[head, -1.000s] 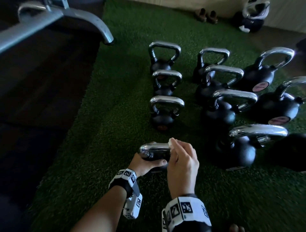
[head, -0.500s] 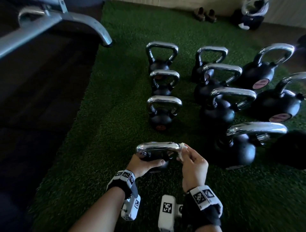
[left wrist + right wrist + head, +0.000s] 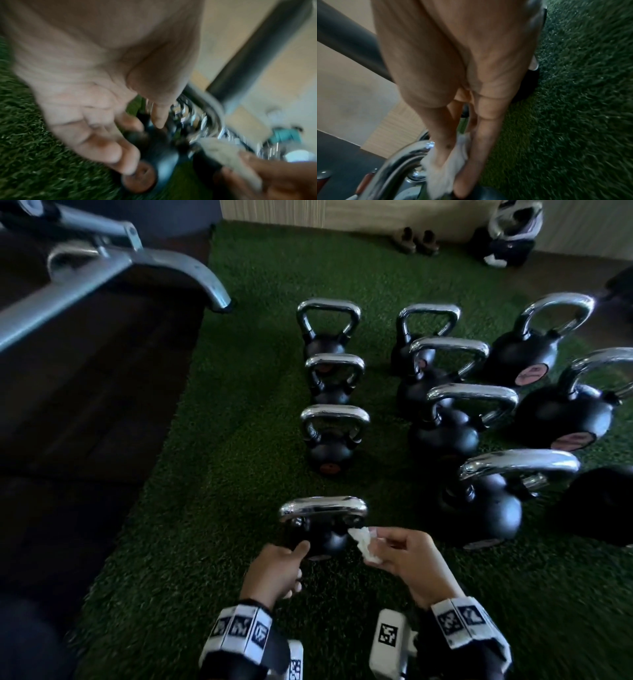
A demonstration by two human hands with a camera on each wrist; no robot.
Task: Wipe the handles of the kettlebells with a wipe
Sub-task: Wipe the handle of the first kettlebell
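The nearest kettlebell [image 3: 320, 537] is small and black with a chrome handle [image 3: 322, 506], and it stands on green turf just ahead of me. My left hand [image 3: 299, 566] sits at its lower left. The thumb touches the black body [image 3: 163, 155], and the fingers [image 3: 120, 152] hang loosely curled and hold nothing. My right hand [image 3: 376, 537] pinches a crumpled white wipe [image 3: 363, 542] between thumb and fingers. In the right wrist view the wipe [image 3: 440, 180] lies against the foot of the handle [image 3: 399, 159] on its right side. Both wrist views are blurred.
Three more small kettlebells [image 3: 334, 436] stand in a column straight ahead. Several larger ones [image 3: 489, 501] fill the right side. A grey metal bench leg [image 3: 191, 275] and dark floor [image 3: 85, 422] lie to the left of the turf. Shoes [image 3: 416, 241] and a bag [image 3: 510, 231] sit by the far wall.
My right hand has drawn the wipe from the top of the handle down its right side to the base. My left hand has slid down and loosened its hold.
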